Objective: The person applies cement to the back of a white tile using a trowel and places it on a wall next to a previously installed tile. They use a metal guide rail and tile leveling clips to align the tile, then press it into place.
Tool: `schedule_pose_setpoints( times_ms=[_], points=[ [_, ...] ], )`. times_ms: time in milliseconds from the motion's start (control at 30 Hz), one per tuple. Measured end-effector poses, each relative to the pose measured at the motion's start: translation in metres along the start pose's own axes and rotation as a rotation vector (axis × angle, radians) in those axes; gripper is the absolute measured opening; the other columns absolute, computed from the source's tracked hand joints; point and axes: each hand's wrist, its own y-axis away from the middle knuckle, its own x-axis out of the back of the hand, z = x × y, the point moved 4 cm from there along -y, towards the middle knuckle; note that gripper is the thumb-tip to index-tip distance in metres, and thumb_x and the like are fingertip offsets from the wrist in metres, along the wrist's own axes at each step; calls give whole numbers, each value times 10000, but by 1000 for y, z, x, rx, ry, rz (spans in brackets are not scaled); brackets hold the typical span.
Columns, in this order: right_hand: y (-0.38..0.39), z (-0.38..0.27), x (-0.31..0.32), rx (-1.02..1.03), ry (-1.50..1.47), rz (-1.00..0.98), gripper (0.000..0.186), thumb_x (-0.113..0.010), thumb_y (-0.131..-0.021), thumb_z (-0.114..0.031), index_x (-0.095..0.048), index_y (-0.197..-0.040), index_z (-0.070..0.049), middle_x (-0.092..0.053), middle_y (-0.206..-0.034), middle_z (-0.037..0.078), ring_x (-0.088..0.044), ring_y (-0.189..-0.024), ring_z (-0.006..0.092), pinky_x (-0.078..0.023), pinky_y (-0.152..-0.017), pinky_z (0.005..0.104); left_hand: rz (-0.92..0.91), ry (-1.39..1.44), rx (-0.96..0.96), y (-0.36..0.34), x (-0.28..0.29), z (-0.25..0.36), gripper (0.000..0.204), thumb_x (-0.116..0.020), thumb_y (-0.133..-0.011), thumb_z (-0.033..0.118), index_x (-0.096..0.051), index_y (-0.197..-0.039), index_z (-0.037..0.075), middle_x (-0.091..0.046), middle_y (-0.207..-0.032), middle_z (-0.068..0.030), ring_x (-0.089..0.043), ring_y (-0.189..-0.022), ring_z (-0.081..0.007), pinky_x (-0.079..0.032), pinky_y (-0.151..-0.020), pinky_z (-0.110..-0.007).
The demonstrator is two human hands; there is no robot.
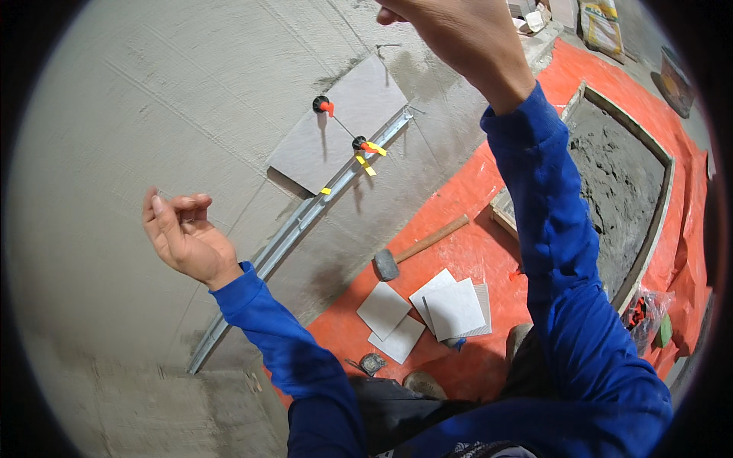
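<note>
Grey tile [353, 108] is set slantwise against the wall [153, 130], along a metal rail [303, 220], with black-and-red knobs [321, 104] on its face. The left hand [189, 238] is held empty near the wall, fingers loosely curled. The right hand [462, 34] is cut off by the upper edge; whether anything is gripped cannot be told. Markings on a yellow-and-white bag [602, 30] cannot be read.
</note>
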Motion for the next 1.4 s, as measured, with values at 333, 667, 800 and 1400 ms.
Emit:
schedule_pose_setpoints(
  times_ms=[333,667,800,1400],
  points=[
    [3,-1,9,204,90,108,309,-533,-864,-133,-691,-1010,90,-693,-835,188,-634,-690,181,-518,-593,282,-37,0,46,1,-4,-1,381,-635,-937,170,-494,-1259,21,-604,-770,-63,-597,-674,-164,-515,-646,-307],
    [-9,-19,-3,-231,408,93,309,-532,-848,-123,-695,-1008,85,-692,-798,202,-648,-654,207,-533,-582,298,-110,-19,26,2,-7,-9,354,-622,-943,139,-509,-1256,19,-618,-762,-61,-623,-688,-158,-535,-665,-305],
    [-8,-20,-3,-205,344,73,299,-528,-858,-119,-696,-1005,80,-685,-775,181,-634,-634,191,-520,-562,291,-115,7,59,3,-11,-12,351,-618,-943,131,-512,-1258,16,-623,-757,-62,-624,-674,-156,-537,-654,-307],
    [2,-1,-4,51,99,-21,316,-547,-881,-165,-695,-1025,74,-669,-753,131,-588,-618,141,-485,-553,263,-232,-26,133,12,-28,-23,351,-599,-939,109,-529,-1265,-2,-651,-743,-65,-658,-659,-152,-562,-630,-291]
  ],
)
